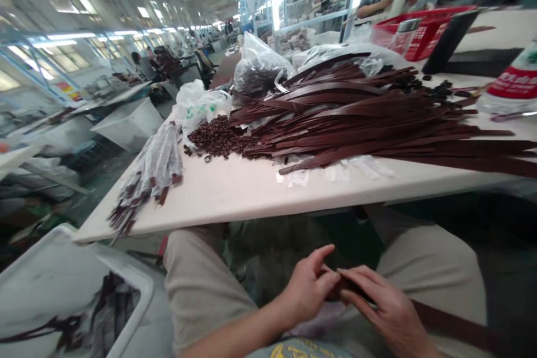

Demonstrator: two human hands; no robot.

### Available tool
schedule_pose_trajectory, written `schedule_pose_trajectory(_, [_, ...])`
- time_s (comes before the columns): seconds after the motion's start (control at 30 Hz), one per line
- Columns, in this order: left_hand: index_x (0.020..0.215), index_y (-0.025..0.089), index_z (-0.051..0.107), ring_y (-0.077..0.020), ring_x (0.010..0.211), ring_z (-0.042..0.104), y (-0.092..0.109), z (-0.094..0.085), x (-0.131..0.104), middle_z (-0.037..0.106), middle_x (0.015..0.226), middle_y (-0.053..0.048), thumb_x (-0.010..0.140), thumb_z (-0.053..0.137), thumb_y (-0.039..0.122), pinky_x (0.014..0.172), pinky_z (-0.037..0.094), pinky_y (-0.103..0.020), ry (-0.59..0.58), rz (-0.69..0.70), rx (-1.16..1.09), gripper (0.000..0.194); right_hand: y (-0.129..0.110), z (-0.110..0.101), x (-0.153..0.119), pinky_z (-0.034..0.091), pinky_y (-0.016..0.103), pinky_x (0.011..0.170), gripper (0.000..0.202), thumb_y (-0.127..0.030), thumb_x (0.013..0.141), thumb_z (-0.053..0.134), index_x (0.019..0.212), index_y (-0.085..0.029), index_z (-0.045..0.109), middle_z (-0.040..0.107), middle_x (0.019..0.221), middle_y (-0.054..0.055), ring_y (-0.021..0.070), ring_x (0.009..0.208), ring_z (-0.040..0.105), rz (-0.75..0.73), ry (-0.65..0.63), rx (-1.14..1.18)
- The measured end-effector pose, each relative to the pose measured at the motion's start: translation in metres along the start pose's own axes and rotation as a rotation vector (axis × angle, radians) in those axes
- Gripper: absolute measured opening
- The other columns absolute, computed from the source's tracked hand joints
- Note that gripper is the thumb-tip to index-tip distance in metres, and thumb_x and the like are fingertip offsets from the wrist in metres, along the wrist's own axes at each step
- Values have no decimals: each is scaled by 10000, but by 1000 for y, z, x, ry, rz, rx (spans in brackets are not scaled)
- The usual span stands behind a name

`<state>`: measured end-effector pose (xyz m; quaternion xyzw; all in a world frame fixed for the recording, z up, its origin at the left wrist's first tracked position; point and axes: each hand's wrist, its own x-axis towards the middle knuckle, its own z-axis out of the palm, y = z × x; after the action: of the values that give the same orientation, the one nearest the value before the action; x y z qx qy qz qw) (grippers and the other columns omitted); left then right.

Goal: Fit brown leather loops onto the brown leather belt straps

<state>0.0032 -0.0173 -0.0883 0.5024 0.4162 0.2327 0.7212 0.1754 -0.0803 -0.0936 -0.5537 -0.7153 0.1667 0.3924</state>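
A dark brown leather-like strap (447,321) lies across my lap, running from my hands out to the lower right. My left hand (306,291) pinches its near end between thumb and fingers, one finger stretched out. My right hand (388,307) is closed round the strap just beside it, fingertips almost meeting those of the left. What lies between the fingertips is mostly hidden. Both hands are over my lap, below the table's front edge.
On the white table (222,196) lie a heap of brown straps (356,112), a pile of small brown pieces (216,137) and plastic-wrapped strap bundles (157,159). A red basket (436,28) and a bottle (514,84) stand at right. A white bin (145,296) is lower left.
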Motion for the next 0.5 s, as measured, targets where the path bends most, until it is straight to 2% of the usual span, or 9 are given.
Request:
schedule_pose_trajectory(0.17, [1365,170,536,-121,645,537,-10,-4,2,611,734,15,775,668,336,665,445,-279,29,0,0,627,14,5,-6,598,196,689,218,-391,949,604,1056,-248,729,724,874,40,156,763,722,52,-47,58])
schedule_pose_trajectory(0.3, [1280,147,594,-124,630,559,-16,-9,8,624,704,17,720,700,322,662,441,-282,80,-47,-8,595,23,8,-10,599,184,668,250,-428,948,599,1051,-244,734,731,856,37,155,740,734,-3,17,-30])
schedule_pose_trajectory(0.43, [1273,114,588,-109,577,531,-23,-9,15,589,643,45,582,809,403,643,427,-283,101,-134,-175,781,28,12,-8,605,180,684,269,-467,935,607,1015,-250,745,744,862,34,159,751,742,-53,91,-64])
schedule_pose_trajectory(0.5, [1275,118,590,-104,570,520,-25,-8,18,588,635,48,519,852,432,649,421,-286,110,-150,-231,860,31,15,-8,607,170,684,276,-480,930,610,1021,-259,748,751,856,28,156,737,744,-44,84,-34])
